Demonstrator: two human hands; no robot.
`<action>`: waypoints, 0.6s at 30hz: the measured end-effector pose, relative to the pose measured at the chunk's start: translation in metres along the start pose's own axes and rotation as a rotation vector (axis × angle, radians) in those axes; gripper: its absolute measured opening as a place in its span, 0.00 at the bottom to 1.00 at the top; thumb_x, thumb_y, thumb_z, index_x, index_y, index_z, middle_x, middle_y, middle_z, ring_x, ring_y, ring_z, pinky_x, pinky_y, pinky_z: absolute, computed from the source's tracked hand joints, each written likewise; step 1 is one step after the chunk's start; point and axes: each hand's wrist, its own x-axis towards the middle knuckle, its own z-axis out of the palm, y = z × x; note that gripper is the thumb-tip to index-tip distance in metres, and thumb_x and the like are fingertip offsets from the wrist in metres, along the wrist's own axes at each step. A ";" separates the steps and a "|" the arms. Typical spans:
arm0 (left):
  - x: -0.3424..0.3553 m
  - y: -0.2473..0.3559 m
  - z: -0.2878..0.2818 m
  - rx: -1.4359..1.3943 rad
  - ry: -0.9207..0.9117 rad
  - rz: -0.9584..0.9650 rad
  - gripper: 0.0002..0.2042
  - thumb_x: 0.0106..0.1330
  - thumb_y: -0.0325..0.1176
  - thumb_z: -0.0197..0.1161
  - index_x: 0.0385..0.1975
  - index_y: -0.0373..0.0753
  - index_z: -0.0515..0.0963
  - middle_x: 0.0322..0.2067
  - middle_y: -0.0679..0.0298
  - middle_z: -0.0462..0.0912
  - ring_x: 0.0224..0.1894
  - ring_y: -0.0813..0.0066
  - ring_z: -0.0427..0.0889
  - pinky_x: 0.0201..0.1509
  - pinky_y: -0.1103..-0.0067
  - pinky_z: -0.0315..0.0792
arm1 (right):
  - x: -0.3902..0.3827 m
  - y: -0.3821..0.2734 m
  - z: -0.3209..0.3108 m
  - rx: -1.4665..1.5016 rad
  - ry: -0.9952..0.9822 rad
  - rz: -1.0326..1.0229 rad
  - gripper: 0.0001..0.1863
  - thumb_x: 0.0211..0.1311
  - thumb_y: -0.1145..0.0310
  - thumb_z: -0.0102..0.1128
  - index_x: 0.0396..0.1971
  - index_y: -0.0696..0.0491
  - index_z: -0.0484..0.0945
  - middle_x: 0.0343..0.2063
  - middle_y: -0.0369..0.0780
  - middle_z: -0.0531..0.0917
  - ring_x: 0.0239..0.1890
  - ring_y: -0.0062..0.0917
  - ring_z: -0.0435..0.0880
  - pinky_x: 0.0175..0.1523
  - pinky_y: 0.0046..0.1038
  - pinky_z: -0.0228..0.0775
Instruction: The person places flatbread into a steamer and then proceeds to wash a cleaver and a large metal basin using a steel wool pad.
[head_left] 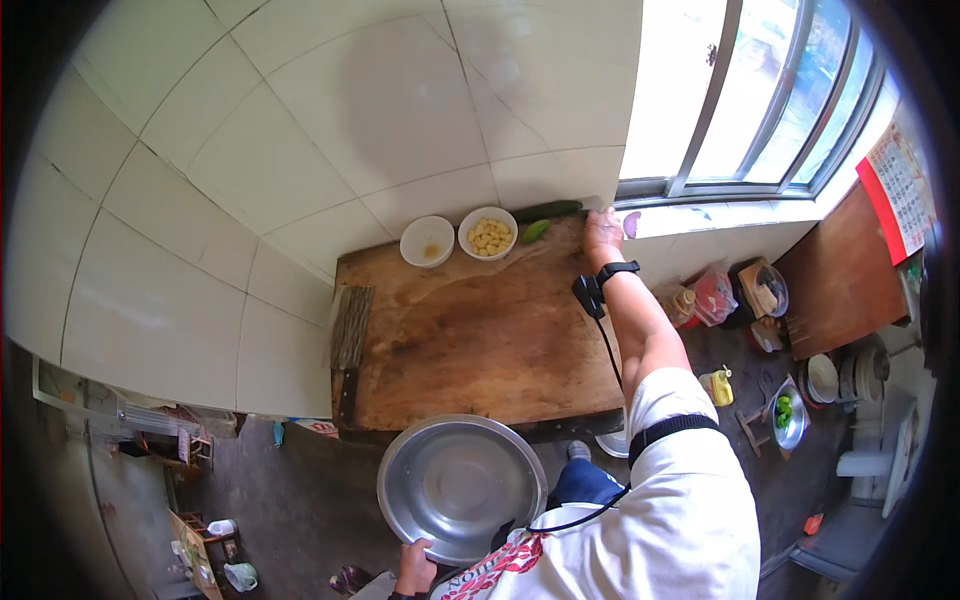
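My left hand (415, 568) grips the near-left rim of a wide steel basin (460, 490), which is tilted in front of the board's near edge with nothing in it. My right arm stretches to the far right corner of the wooden board (480, 340). There my right hand (602, 236) has its fingers drawn together beside the window sill; whatever they hold is hidden. Close by lie a dark green cucumber (548, 210) and a lighter green pepper (536, 231). A purple piece (631, 224), perhaps onion, rests on the sill.
A bowl of peeled garlic cloves (490, 237) and a bowl with a little brown stuff (427, 243) stand along the tiled wall. At the board's left edge lies a cleaver (350, 335). On the floor to the right are a yellow jug (718, 386) and a basin with green vegetables (788, 418).
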 end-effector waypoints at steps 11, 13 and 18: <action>-0.005 0.001 0.015 0.022 -0.007 0.031 0.13 0.45 0.21 0.50 0.34 0.29 0.71 0.31 0.58 0.75 0.36 0.64 0.76 0.44 0.68 0.70 | -0.022 0.011 -0.013 0.119 -0.181 -0.127 0.17 0.53 0.64 0.52 0.45 0.44 0.72 0.39 0.44 0.74 0.42 0.37 0.74 0.45 0.35 0.67; -0.010 0.007 0.020 0.045 -0.029 -0.006 0.13 0.46 0.21 0.50 0.34 0.29 0.71 0.32 0.57 0.75 0.36 0.64 0.76 0.44 0.69 0.70 | -0.053 0.016 -0.027 0.187 -0.148 -0.284 0.17 0.53 0.64 0.52 0.45 0.43 0.73 0.40 0.43 0.73 0.45 0.37 0.72 0.46 0.34 0.66; 0.033 -0.027 -0.057 0.990 -0.222 0.565 0.08 0.44 0.21 0.54 0.26 0.33 0.73 0.26 0.46 0.76 0.33 0.51 0.76 0.37 0.70 0.69 | -0.113 0.041 -0.077 0.204 -0.211 -0.570 0.20 0.48 0.69 0.56 0.45 0.43 0.73 0.34 0.41 0.72 0.39 0.35 0.71 0.44 0.33 0.66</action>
